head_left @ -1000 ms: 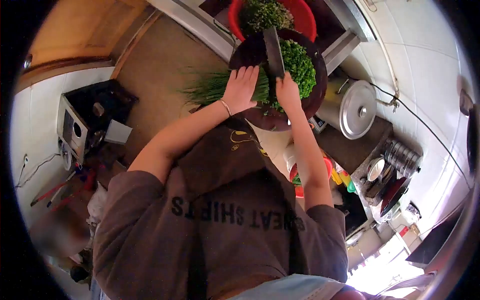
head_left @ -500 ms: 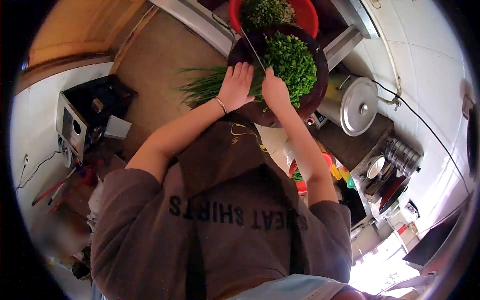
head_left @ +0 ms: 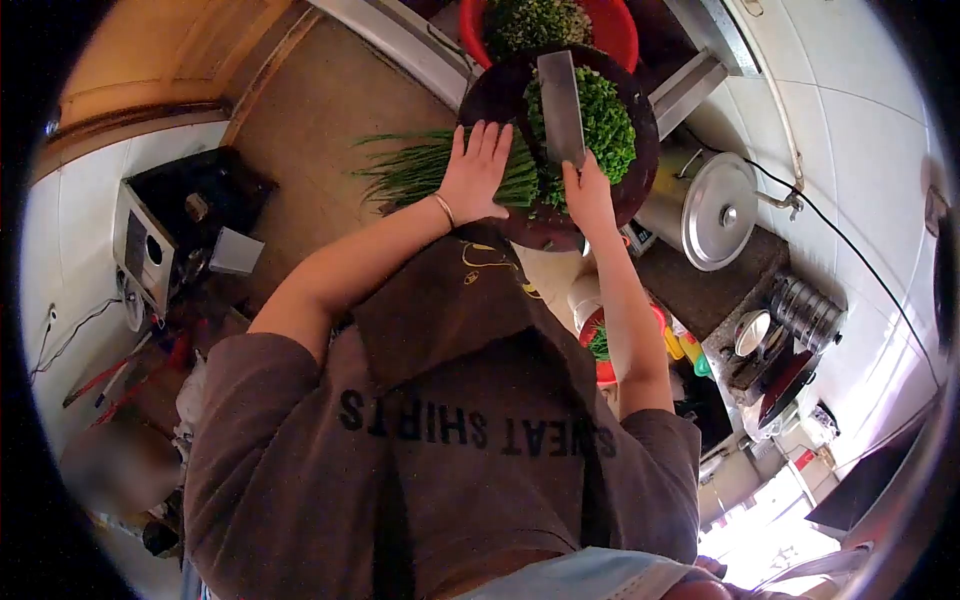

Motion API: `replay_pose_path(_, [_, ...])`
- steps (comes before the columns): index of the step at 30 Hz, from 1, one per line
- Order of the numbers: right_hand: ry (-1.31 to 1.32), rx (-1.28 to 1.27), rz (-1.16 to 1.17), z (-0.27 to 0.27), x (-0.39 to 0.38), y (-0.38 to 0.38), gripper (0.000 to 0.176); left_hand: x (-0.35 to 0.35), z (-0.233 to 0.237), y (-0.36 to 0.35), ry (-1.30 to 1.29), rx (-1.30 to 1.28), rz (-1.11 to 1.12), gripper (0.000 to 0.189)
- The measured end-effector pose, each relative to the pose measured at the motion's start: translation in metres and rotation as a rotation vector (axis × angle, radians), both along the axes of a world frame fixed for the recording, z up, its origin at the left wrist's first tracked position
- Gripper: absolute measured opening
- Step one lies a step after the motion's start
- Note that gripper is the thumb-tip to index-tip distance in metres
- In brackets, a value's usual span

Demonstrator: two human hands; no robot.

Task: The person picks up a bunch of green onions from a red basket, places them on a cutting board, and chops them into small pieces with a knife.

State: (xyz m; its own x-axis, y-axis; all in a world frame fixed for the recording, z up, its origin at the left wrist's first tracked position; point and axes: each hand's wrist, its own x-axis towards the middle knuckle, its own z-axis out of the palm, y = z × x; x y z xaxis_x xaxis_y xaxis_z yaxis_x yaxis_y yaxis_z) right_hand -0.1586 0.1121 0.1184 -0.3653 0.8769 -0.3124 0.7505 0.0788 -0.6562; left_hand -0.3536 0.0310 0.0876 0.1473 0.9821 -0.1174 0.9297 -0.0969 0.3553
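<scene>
On a dark round chopping board (head_left: 487, 97) lies a bundle of long green stalks (head_left: 410, 170), its left part sticking out past the rim. My left hand (head_left: 476, 173) rests flat on the bundle with its fingers spread. My right hand (head_left: 588, 197) is wrapped round the handle of a cleaver (head_left: 561, 105), whose wide blade is turned flat over the board. Chopped greens (head_left: 607, 125) are heaped on the right side of the board, partly under the blade.
A red basin (head_left: 618, 35) with chopped greens stands beyond the board. To the right are a large lidded metal pot (head_left: 719, 212), stacked metal tins (head_left: 805, 312) and a bowl (head_left: 750, 333). A blurred person (head_left: 120, 468) is at the lower left.
My right hand has moved right with the cleaver, away from my left hand, and the blade has turned from edge-on to flat over the chopped heap. My left hand has barely moved.
</scene>
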Motion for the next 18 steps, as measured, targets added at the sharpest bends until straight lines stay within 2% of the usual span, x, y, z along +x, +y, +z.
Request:
replay_pose_path(5, [-0.045,-0.018,-0.069,0.040,0.007,-0.024,0.024,-0.002,-0.007,0.003,-0.067,0.084,0.054,0.116])
replay_pose_path(9, [-0.136,-0.046,-0.003,0.054,0.011,-0.053,0.025,0.004,-0.001,0.011,-0.048,0.041,0.124,0.107])
replay_pose_path(12, [-0.259,-0.065,0.021,0.036,0.010,-0.075,0.026,0.007,0.000,0.014,-0.042,0.007,0.148,0.102])
replay_pose_path(15, [-0.407,-0.139,0.007,0.022,-0.001,-0.079,0.019,0.008,-0.007,0.012,-0.011,0.029,0.135,0.100])
replay_pose_path(18, [-0.268,-0.060,0.003,-0.013,-0.014,-0.065,0.020,0.011,-0.015,0.011,0.020,0.053,0.127,0.099])
